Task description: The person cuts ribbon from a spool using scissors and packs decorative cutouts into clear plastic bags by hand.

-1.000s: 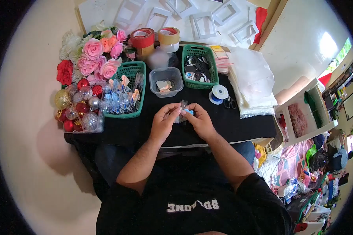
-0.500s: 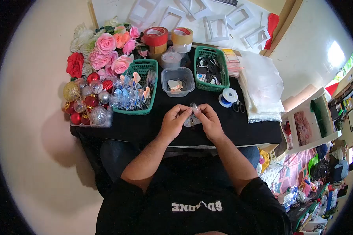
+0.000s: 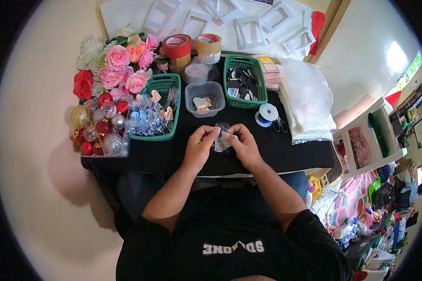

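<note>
small clear packet, crinkled, pale contents, shiny

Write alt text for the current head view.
Two bare hands, left and right, pinch a small clear packet over a black-covered table. Beyond them, a clear tub sits between two green baskets; artificial flowers and baubles are at left.

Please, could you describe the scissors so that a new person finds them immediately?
On the black tablecloth, look for the stack of plastic bags at the right end. Immediately left of it, beside the round white-and-blue spool, lie the scissors. Their two dark finger loops distinguish them from both pale neighbours.
</note>
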Tool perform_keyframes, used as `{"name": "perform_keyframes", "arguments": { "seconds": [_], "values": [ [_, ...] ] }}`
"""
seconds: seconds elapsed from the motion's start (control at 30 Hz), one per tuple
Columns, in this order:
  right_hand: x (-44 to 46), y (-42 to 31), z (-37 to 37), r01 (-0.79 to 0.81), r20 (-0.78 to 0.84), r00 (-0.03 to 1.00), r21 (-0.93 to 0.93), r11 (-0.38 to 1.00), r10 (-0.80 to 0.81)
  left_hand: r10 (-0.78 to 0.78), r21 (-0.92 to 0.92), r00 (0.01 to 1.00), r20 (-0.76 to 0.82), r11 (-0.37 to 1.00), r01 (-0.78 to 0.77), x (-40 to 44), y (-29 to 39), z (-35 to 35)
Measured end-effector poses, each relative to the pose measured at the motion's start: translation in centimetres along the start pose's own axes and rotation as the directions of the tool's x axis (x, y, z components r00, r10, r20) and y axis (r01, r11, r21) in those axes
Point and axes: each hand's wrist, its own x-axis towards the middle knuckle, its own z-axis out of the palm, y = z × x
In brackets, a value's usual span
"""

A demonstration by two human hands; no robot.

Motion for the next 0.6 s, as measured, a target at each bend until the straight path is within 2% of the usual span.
{"name": "perform_keyframes", "arguments": {
  "seconds": [0.07, 0.13, 0.27, 0.33, 0.4, 0.5, 0.53, 0.6],
  "values": [
    [-0.2, -0.3, 0.1, 0.017, 0.009, 1.0, -0.07, 0.997, -0.017, 0.0, -0.036, 1.0, -0.002, 0.999, 0.0, 0.0, -0.3, -0.1],
    [-0.2, -0.9, 0.2, -0.048, 0.027, 0.998, -0.21, 0.977, 0.055, 0.05, 0.01, 0.998, -0.047, 0.999, -0.05, 0.1, -0.4, 0.2],
    [0.1, 0.1, -0.3, -0.064, 0.009, 0.998, -0.157, 0.986, 0.067, 0.119, 0.072, 0.988, -0.099, 0.991, -0.112, -0.2, -0.5, 0.9],
    [0.0, -0.1, -0.2, -0.04, 0.001, 0.999, -0.095, 0.995, 0.04, 0.129, 0.266, 0.991, -0.02, 0.957, -0.119, -0.2, -0.5, 0.6],
    [-0.1, -0.4, -0.5, -0.024, -0.003, 1.0, -0.103, 0.994, 0.024, 0.134, 0.249, 0.991, -0.019, 0.96, -0.125, -0.1, -0.6, 0.9],
    [-0.1, -0.3, -0.1, -0.036, 0.021, 0.999, -0.096, 0.995, 0.038, 0.242, 0.336, 0.97, -0.005, 0.914, -0.226, -0.2, -0.7, 0.7],
    [-0.1, -0.2, -0.2, -0.035, 0.033, 0.999, -0.094, 0.995, 0.038, 0.193, 0.337, 0.981, 0.001, 0.924, -0.182, -0.2, -0.7, 0.6],
    [0.0, 0.1, -0.2, -0.016, 0.015, 1.0, -0.124, 0.992, 0.018, 0.239, 0.369, 0.971, 0.02, 0.9, -0.23, 0.0, -1.0, 0.6]
  ]
}}
